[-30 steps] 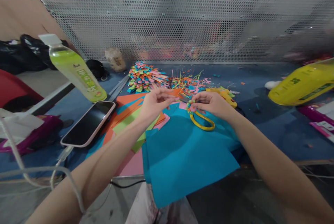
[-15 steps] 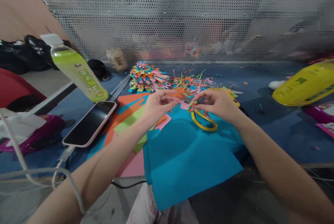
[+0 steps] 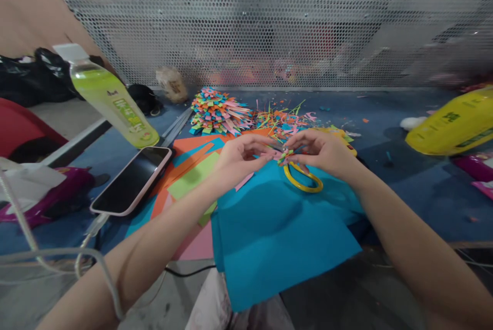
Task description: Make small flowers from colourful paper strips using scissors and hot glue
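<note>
A small bunch of folded paper strips in green, pink and orange is pinched in the fingertips of my right hand. The fingertips of my left hand are closed at the left side of this bunch, and both hands meet over the table. Under my right hand lies a pair of scissors with a yellow handle, its blades mostly hidden. A large blue paper sheet hangs over the table's front edge below my hands. Just behind them stands a cone of many folded paper strips.
Loose paper scraps lie beside the cone. On the left are coloured sheets, a charging phone, a green drink bottle and a tissue pack. To the right lies a yellow bottle. A perforated metal panel rises behind.
My left hand has moved right, and its fingertips have closed at the small paper bunch. My right hand keeps its pinch on it, almost in place.
</note>
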`<state>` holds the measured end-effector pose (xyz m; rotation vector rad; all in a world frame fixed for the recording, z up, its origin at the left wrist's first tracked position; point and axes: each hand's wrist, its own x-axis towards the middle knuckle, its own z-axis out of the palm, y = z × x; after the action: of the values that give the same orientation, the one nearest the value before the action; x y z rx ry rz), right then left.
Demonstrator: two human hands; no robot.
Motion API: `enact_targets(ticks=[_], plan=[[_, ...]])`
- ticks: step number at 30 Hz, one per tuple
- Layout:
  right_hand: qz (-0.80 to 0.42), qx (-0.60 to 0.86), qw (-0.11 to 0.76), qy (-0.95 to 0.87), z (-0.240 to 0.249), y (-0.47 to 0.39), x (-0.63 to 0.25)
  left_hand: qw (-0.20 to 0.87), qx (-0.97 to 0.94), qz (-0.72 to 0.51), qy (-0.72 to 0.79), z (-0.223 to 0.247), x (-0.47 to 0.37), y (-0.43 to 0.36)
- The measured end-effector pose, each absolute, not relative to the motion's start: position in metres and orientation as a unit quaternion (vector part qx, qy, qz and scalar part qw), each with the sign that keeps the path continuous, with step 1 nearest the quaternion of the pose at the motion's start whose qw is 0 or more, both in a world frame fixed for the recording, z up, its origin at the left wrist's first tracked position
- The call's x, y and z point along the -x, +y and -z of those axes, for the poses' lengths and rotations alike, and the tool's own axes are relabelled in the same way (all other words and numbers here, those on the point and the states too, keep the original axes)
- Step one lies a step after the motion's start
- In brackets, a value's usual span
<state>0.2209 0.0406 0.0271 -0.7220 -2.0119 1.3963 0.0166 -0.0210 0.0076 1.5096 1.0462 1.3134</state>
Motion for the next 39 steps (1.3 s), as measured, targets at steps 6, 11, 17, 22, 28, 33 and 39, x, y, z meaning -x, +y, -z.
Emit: enact_targets(ticks=[6, 11, 17, 22, 28, 33, 39], plan=[[-0.522, 0.264, 0.291, -0.757, -0.0243, 0.0429, -0.2216, 0.441, -0.612, -0.521, 0.400, -0.0068, -0.0160, -0.0216], [-0.513, 0.272, 0.289, -0.761, -0.0245, 0.0423, -0.2219, 0.451, -0.611, -0.520, 0.391, -0.0072, -0.0156, -0.0224], [-0.511, 0.264, 0.286, -0.766, -0.0252, 0.0416, -0.2223, 0.456, -0.599, -0.522, 0.402, -0.0094, -0.0182, -0.0234], [-0.493, 0.274, 0.290, -0.773, -0.0255, 0.0413, -0.2228, 0.473, -0.581, -0.528, 0.401, -0.0107, -0.0200, -0.0224], [-0.484, 0.273, 0.290, -0.780, -0.0257, 0.0400, -0.2218, 0.476, -0.584, -0.526, 0.395, -0.0094, -0.0190, -0.0214], [-0.481, 0.270, 0.290, -0.782, -0.0232, 0.0413, -0.2223, 0.488, -0.566, -0.519, 0.414, -0.0097, -0.0199, -0.0212], [-0.486, 0.267, 0.289, -0.780, -0.0220, 0.0413, -0.2227, 0.526, -0.540, -0.514, 0.410, -0.0108, -0.0224, -0.0213]])
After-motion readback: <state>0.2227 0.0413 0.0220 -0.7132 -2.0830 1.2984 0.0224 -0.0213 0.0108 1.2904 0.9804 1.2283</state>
